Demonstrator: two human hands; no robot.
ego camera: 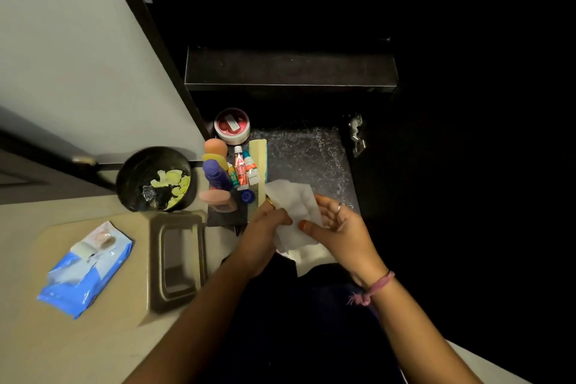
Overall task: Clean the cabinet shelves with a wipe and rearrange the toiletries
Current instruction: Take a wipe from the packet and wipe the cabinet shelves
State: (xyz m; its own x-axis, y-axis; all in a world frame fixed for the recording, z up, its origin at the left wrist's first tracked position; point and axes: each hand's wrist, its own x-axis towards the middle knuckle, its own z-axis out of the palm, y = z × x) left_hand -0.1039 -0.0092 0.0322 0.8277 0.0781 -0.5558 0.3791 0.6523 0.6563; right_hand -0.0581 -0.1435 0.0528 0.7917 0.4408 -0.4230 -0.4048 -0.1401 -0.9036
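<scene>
Nearest, the left hand and right hand both pinch a white wipe above the front edge of the dusty lower shelf. Beyond, toiletries crowd the shelf's left side; farther up, the upper shelf is dark.

Both forearms reach in from the bottom of the frame and meet near its middle. The left hand comes up from the lower left, back of the hand showing, fingers curled round the near edge of the wipe, a ring on one finger. The right hand comes in from the lower right, palm turned inward, fingers loosely bent, thumb pressed on the wipe. It wears a ring too, and a pink thread band circles the right wrist.
</scene>
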